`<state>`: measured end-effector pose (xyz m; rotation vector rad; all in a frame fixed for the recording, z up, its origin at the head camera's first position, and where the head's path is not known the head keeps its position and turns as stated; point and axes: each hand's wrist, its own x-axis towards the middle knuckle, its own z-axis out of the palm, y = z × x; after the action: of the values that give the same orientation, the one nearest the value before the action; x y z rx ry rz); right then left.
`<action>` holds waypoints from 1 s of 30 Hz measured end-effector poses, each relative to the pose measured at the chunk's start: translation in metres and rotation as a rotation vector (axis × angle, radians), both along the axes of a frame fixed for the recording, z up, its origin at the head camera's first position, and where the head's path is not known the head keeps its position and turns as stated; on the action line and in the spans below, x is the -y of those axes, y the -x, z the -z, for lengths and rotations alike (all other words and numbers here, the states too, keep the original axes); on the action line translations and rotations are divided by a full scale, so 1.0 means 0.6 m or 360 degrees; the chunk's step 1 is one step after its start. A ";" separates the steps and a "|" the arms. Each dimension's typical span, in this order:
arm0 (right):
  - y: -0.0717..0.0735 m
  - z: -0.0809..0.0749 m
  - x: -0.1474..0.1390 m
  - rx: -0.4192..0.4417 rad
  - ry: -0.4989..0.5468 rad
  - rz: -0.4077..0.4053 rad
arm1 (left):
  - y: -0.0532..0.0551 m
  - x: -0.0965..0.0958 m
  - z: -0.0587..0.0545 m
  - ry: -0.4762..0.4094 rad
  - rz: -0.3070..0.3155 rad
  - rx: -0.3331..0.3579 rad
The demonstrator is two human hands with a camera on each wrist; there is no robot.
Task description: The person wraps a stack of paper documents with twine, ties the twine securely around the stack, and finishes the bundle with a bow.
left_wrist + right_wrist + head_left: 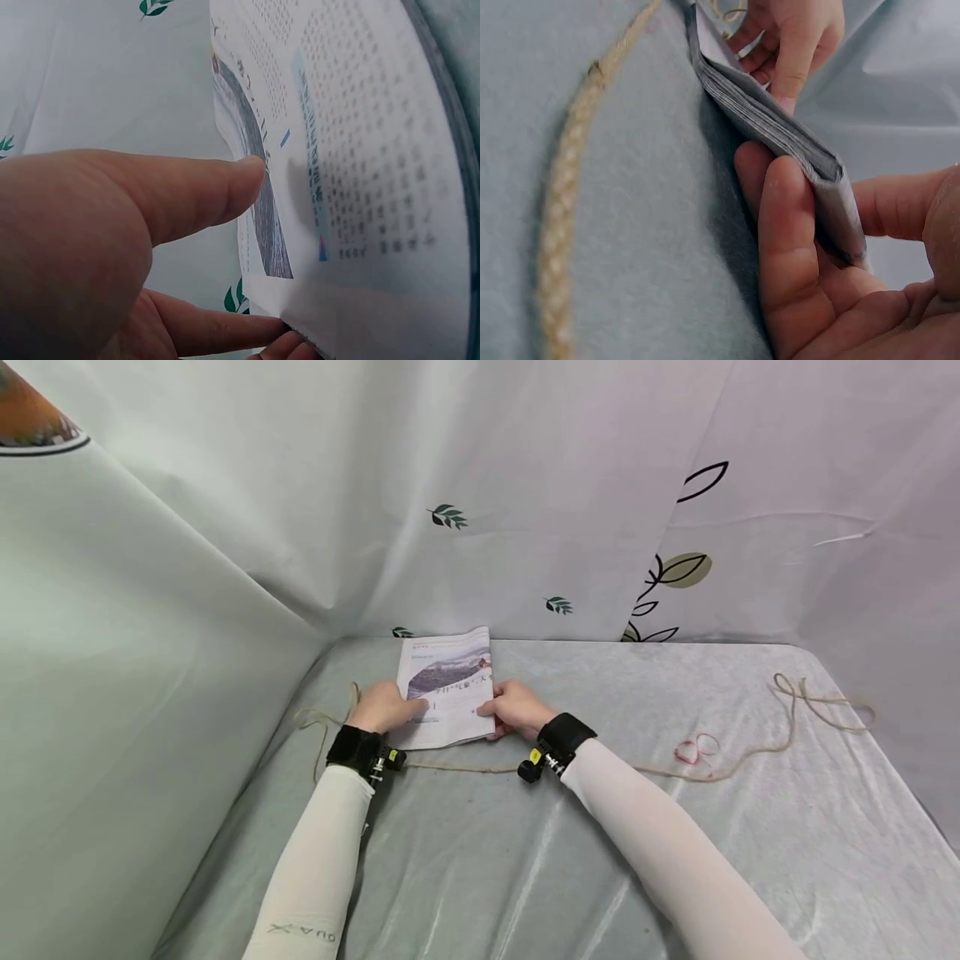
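Note:
A folded newspaper, printed with a mountain picture and dark text, is held between both hands near the far side of the table. My left hand grips its left edge, thumb on the printed face and fingers behind. On the opposite edge my right hand pinches it the same way. In the right wrist view the newspaper shows a thick stack of folded layers, tilted above the cloth, with fingers beneath it. A tan rope runs across the table just in front of the newspaper.
The grey cloth-covered table meets white curtains with leaf prints at the back and left. The rope has loose loops at both ends. A small red marking lies on the cloth at right.

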<state>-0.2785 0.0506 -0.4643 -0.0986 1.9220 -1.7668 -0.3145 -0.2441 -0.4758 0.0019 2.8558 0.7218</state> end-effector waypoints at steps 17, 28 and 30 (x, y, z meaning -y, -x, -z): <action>-0.010 -0.007 -0.064 0.0151 0.0333 0.0136 | -0.013 -0.031 -0.011 -0.0055 0.0119 -0.0075; -0.024 0.001 -0.109 0.0111 0.0335 0.0154 | -0.043 -0.079 -0.035 -0.0456 0.0080 0.0018; -0.026 0.002 -0.118 0.0105 0.0313 0.0152 | -0.055 -0.089 -0.046 -0.0549 0.0047 0.0042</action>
<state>-0.2627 0.1212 -0.4654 -0.0181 1.7289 -1.9941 -0.2818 -0.1905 -0.4483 0.0837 2.6626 1.1866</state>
